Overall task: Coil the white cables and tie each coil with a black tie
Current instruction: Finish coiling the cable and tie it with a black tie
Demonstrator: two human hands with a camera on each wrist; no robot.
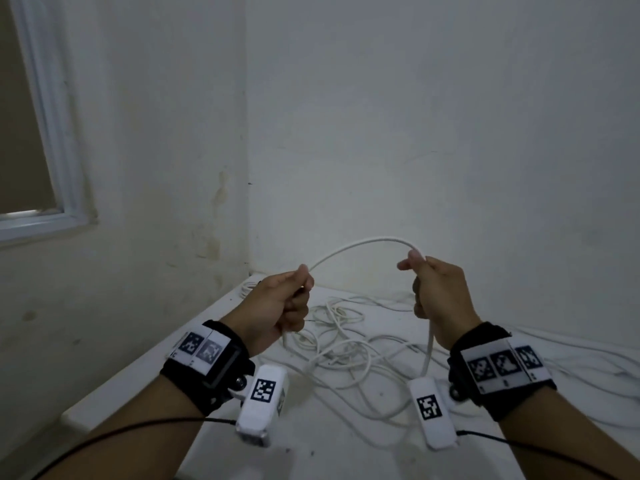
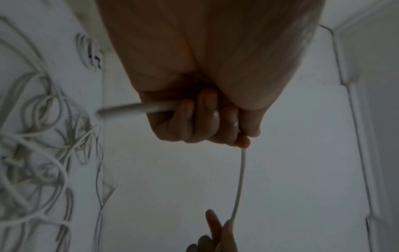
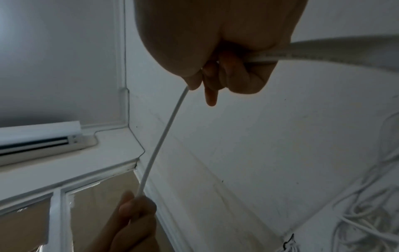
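A white cable (image 1: 360,242) arches in the air between my two hands above the table. My left hand (image 1: 282,303) grips it in a fist, and a short end sticks out below that fist. My right hand (image 1: 438,292) grips the other side, and the cable hangs down past that wrist. In the left wrist view the cable (image 2: 239,180) runs from my left fingers (image 2: 205,119) to the right hand at the bottom. In the right wrist view the cable (image 3: 164,141) runs down to the left hand (image 3: 134,220). A coil with a black tie (image 2: 90,51) lies near the far corner.
A loose tangle of white cables (image 1: 346,344) covers the white table (image 1: 311,455), with more strands trailing to the right (image 1: 588,368). Walls meet in a corner right behind the table. A window frame (image 1: 52,133) is on the left wall.
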